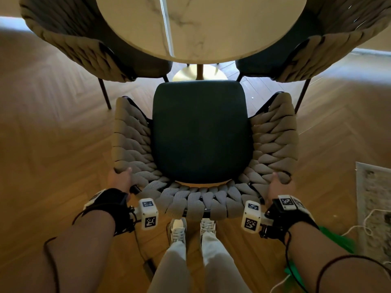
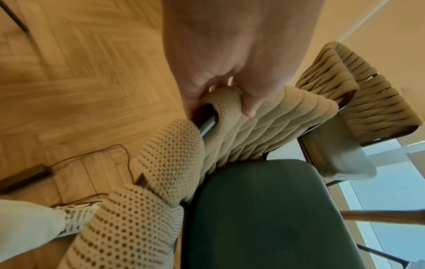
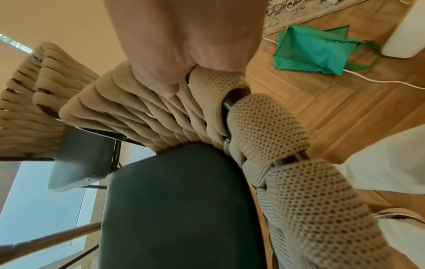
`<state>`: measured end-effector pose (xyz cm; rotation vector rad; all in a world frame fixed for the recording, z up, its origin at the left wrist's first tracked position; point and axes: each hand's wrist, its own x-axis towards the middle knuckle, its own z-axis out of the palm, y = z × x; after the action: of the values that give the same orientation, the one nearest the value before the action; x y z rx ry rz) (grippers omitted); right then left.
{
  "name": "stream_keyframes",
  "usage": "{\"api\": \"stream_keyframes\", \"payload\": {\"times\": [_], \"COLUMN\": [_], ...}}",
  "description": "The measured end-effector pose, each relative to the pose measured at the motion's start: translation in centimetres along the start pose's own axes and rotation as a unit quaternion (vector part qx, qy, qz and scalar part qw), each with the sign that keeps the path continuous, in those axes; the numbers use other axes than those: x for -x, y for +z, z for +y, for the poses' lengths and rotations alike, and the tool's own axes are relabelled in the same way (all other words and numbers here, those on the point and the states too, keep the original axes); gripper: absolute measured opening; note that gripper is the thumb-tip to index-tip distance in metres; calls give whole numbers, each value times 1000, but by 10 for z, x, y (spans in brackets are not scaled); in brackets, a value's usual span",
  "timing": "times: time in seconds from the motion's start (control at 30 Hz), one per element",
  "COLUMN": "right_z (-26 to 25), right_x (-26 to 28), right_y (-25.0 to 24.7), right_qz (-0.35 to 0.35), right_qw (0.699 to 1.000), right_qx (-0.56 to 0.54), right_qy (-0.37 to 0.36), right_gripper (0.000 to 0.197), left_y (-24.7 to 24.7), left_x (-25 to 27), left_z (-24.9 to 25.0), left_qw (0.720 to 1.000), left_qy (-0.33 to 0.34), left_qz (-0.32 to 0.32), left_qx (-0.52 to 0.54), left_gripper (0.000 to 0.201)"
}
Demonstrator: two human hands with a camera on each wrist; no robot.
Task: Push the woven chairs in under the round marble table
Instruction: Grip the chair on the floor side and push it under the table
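A woven chair [image 1: 131,142] with beige braided back and dark green seat [image 1: 201,132] stands in front of me, its seat front just short of the round marble table [image 1: 201,26]. My left hand [image 1: 119,178] grips the left rear of the woven rim [image 2: 220,102], thumb on top. My right hand [image 1: 279,187] grips the right rear of the rim [image 3: 214,81] the same way. Two more woven chairs, one at the left [image 1: 69,45] and one at the right [image 1: 330,47], sit with their seats tucked under the table.
The table's gold pedestal base [image 1: 198,75] shows beyond the seat. A green bag [image 3: 315,49] and a white cable [image 3: 379,80] lie on the herringbone wood floor at my right, beside a rug [image 1: 374,208]. A dark cable and adapter [image 2: 25,176] lie behind at the left.
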<state>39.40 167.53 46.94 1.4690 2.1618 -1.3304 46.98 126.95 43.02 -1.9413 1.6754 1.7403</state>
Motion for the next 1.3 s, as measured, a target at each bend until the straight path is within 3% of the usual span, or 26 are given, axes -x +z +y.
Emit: {"api": "stream_keyframes", "payload": {"times": [0.1,0.3,0.43,0.83,0.93,1.07,1.23,1.3], "right_z": [14,15,15,-4,-1,-9,-7,-5], "right_x": [11,42,54,47,36,45,58,58], "right_y": [12,26,41,57,63,63,65,66], "right_qz": [11,-13,-7,1,-1,-7,-9,-7], "right_qw": [1000,999,1000,998,999,999,999,1000], "right_qx": [-20,-1,1,-50,-18,24,26,24], "right_qy": [-5,39,19,34,28,29,20,18], "right_gripper": [81,71,72,79,86,80,75,75], "left_y": [-13,-34,-40,-30,-29,-31,-34,-34], "left_x": [-19,-44,-60,-82,-88,-101,-100,-102], "left_z": [7,40,57,70,71,74,88,91], "left_qw": [1000,998,994,991,990,990,989,987], "left_qy": [7,32,53,68,68,74,82,83], "left_qz": [0,-37,-38,-75,-85,-54,-41,-39], "left_qx": [-22,-48,-85,-83,-85,-111,-114,-129], "left_gripper": [62,45,57,56,60,70,59,67]}}
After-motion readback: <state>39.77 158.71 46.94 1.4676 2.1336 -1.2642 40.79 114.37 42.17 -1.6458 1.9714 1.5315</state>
